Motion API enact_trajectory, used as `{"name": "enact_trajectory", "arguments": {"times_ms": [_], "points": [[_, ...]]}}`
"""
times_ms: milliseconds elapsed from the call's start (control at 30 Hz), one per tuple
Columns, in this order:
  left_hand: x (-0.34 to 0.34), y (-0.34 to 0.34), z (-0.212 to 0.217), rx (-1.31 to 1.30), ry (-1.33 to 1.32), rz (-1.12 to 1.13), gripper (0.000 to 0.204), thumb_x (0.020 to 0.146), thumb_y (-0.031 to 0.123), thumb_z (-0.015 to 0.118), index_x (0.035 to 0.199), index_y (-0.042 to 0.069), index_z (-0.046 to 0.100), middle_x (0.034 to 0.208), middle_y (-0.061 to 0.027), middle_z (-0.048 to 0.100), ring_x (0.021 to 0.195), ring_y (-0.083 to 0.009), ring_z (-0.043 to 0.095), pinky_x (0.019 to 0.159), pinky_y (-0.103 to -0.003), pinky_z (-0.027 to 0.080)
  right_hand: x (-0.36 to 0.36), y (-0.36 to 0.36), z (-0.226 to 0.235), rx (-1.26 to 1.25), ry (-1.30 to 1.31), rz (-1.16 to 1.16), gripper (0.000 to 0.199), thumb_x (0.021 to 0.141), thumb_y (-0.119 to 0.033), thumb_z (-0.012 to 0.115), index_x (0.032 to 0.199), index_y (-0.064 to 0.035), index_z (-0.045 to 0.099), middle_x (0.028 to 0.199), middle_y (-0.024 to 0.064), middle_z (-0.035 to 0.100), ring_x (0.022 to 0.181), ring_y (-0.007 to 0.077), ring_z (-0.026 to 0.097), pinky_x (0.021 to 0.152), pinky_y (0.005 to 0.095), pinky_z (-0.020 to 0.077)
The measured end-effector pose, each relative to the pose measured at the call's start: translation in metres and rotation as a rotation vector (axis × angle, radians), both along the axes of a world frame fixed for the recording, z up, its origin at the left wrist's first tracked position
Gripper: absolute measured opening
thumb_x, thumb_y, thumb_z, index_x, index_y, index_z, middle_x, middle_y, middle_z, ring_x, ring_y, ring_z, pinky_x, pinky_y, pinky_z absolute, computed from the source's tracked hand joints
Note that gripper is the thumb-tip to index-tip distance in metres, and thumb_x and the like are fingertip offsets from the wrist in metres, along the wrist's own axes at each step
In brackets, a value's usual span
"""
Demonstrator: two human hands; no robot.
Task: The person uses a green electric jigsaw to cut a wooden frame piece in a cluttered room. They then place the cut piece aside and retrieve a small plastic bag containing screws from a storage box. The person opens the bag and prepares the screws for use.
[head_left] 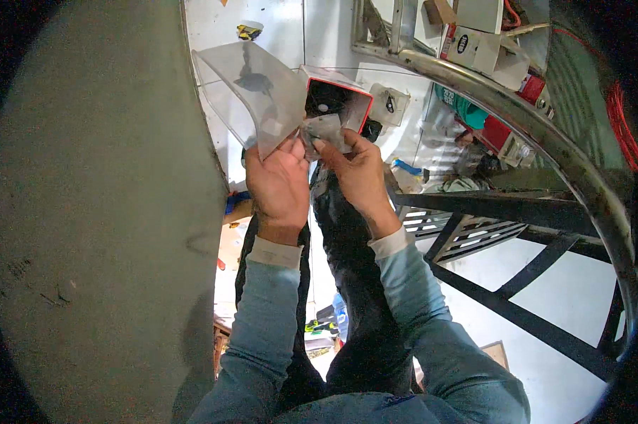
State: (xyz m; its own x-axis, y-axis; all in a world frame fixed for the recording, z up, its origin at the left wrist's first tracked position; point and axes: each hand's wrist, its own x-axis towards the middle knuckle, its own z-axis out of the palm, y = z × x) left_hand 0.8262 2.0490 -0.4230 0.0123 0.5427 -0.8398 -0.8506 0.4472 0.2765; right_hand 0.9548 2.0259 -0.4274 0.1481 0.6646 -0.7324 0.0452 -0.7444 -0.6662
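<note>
My left hand (280,187), palm turned up and fingers curled, holds a curved translucent plastic cover (280,106) by its near end. Its fingertips also come close to a small clear plastic bag (324,132). My right hand (361,173) pinches that bag between thumb and fingers; what lies inside it is too unclear to name. Just beyond the bag is an open white box with a red rim (370,106) and a dark inside, where a small round pale spot shows. Part of the box is hidden behind the bag and the cover.
A grey wall (107,212) rises along the left. On the right stand a curved metal tube frame (502,99) and black metal bars (495,205). Cartons (474,49), a clear plastic piece (389,104), a teal roll (467,109) and red cable (621,127) lie around.
</note>
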Motion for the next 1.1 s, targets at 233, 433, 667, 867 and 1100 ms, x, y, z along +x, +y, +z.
{"name": "enact_trajectory", "arguments": {"times_ms": [233,433,667,867,1100], "points": [[0.004,0.001,0.0,0.003,-0.006,0.007,0.062,0.107,0.044,0.026,0.15,0.004,0.046,0.152,-0.0198,0.051,0.144,-0.0377,0.044,0.122,-0.051,0.03,0.01,-0.001,-0.002,-0.028,-0.032,0.034,0.021,0.098,-0.017,0.073,0.11,-0.0004,0.074,0.093,0.0026,0.075,0.077,0.0089,0.064,0.07,0.0265,0.0513],[0.004,-0.003,-0.002,0.015,-0.066,0.009,0.055,0.107,0.042,0.035,0.145,0.005,0.051,0.145,-0.0141,0.057,0.134,-0.0303,0.052,0.113,-0.044,0.041,0.009,0.005,0.008,-0.017,-0.037,0.004,0.025,0.095,-0.021,0.076,0.106,0.0015,0.074,0.091,0.0114,0.076,0.078,0.0152,0.067,0.071,0.0326,0.0527],[0.006,0.002,0.003,-0.055,0.217,-0.064,0.054,0.107,0.037,0.036,0.147,0.005,0.05,0.145,-0.0139,0.057,0.13,-0.0298,0.055,0.112,-0.045,0.042,0.02,0.006,0.019,0.061,-0.056,0.196,0.027,0.1,-0.021,0.069,0.116,0.0009,0.07,0.098,0.0127,0.074,0.088,0.0193,0.068,0.079,0.0321,0.054],[0.007,-0.001,0.002,0.056,0.634,-0.649,0.053,0.105,0.029,0.037,0.147,0.0,0.051,0.139,-0.0168,0.062,0.122,-0.0273,0.06,0.107,-0.039,0.045,0.062,-0.001,-0.014,0.063,0.148,-0.184,0.055,0.108,-0.047,0.048,0.139,-0.0021,0.055,0.11,0.0117,0.066,0.091,0.0192,0.067,0.078,0.0327,0.0574],[0.012,-0.012,0.002,0.152,0.685,-1.3,0.039,0.095,0.02,0.048,0.126,0.0,0.061,0.104,-0.0335,0.066,0.095,-0.053,0.063,0.084,-0.05,0.051,0.055,-0.026,0.032,0.061,0.337,-0.25,0.07,0.106,-0.054,0.042,0.158,-0.0074,0.033,0.141,0.0144,0.058,0.119,0.0264,0.064,0.081,0.0364,0.0624]]}}
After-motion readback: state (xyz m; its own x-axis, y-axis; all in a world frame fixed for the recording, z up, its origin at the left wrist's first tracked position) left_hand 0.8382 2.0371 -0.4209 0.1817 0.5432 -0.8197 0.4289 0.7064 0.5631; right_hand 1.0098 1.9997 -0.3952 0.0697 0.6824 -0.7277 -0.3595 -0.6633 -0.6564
